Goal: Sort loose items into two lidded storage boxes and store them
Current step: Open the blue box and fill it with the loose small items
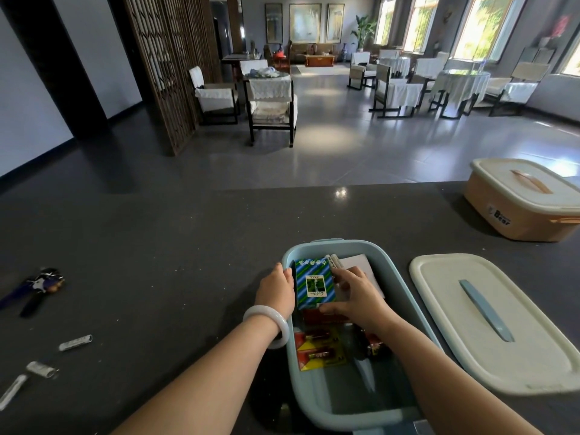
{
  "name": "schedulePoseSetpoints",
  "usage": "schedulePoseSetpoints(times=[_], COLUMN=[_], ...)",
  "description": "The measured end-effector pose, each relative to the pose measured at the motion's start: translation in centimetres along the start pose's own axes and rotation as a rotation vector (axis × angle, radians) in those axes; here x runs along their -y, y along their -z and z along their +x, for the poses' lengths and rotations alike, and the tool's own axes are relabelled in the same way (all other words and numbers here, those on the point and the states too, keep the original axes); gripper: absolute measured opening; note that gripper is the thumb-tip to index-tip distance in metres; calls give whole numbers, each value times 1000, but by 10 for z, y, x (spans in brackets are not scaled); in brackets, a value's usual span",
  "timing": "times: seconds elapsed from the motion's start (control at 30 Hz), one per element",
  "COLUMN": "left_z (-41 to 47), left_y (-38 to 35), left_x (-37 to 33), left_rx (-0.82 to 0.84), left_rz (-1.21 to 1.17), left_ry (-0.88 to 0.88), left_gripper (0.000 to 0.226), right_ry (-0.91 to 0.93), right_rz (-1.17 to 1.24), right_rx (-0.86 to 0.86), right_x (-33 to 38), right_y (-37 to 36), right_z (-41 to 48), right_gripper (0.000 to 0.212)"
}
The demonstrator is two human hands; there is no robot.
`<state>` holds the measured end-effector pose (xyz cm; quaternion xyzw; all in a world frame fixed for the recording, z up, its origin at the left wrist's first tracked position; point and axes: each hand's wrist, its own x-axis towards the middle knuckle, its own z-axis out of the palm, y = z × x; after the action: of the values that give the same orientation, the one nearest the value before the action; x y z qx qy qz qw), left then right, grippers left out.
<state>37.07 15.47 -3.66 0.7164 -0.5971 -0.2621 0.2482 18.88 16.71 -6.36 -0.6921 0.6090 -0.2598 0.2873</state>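
Note:
An open light-blue storage box [405, 296] sits on the dark counter in front of me. My left hand [274, 287] grips its left rim. Inside the box, my right hand [354, 293] pinches a green-and-blue striped packet [314, 282] by its right edge and near corner. Red-and-yellow battery packs [318, 351], white paper [354, 262] and loose batteries [334, 262] also lie in the box. Its white lid with a blue handle [489, 318] lies flat to the right. A peach box with its lid on [527, 199] stands at the far right.
On the counter's left lie a dark blue keychain bundle [37, 287], a loose battery [75, 342] and two small silver items [28, 376]. The counter's far edge [314, 186] drops to a tiled floor with chairs beyond.

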Motion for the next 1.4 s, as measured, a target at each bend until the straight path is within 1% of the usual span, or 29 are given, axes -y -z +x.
schedulePoseSetpoints(times=[0.17, 0.27, 0.3, 0.37, 0.47, 0.53, 0.6, 0.67, 0.73, 0.83, 0.97, 1.07, 1.17, 1.27, 1.33, 1.4], left_z=[-2, -5, -5, -5, -3, -4, -8, -14, -21, -37, -70, -97, -122, -136, -140, -137], left_y=[3, 4, 4, 5, 8, 14, 23, 37, 57, 98, 152, 183, 206, 224, 233, 237], left_x=[-1, -2, -2, -2, -2, 1, 10, 25, 46, 79, 128, 172, 218, 262, 288, 312], left_rx=[15, 19, 24, 37, 84, 106, 92, 48, -4, -57, -98, -158, -221, -290, -325, -353], left_rz=[-9, -6, -4, 1, 2, -56, -148, -149, -64, 74, 201, 224, 228, 206, 195, 218], left_ry=[8, 2, 0, 2, -5, 4, 31, 62, 76, 116, 283, 395, 471, 501, 531, 553], left_gripper=[43, 43, 43, 43, 41, 41, 40, 37, 32, 29, 24, 23, 24, 20, 18, 26], right_ry=[1, 1, -10, -40, -43, -26, 24, 89, 158, 233, 287, 359, 388, 384, 373, 338], right_rz=[-1, 50, 94, 164, 62, -28, -81, -95, -97, -139, -191, -206, -226, -222, -206, -195], right_rx=[-10, -26, -44, -110, -246, -283, -265, -214, -147, 10, 296, 419, 539, 624, 640, 627], right_x=[0, 1, 3, 10, 24, 42, 65, 91, 115, 148, 187, 216, 242, 266, 278, 289], right_y=[1, 3, 4, 7, 14, 17, 16, 7, -7, -41, -100, -151, -197, -238, -262, -284], right_z=[-1, -3, -4, -5, 1, 10, 22, 35, 47, 61, 65, 57, 47, 41, 39, 40], right_gripper=[94, 87, 80, 58, 24, 11, 9, 7, 6, 12, 15, 20, 25, 27, 32, 41])
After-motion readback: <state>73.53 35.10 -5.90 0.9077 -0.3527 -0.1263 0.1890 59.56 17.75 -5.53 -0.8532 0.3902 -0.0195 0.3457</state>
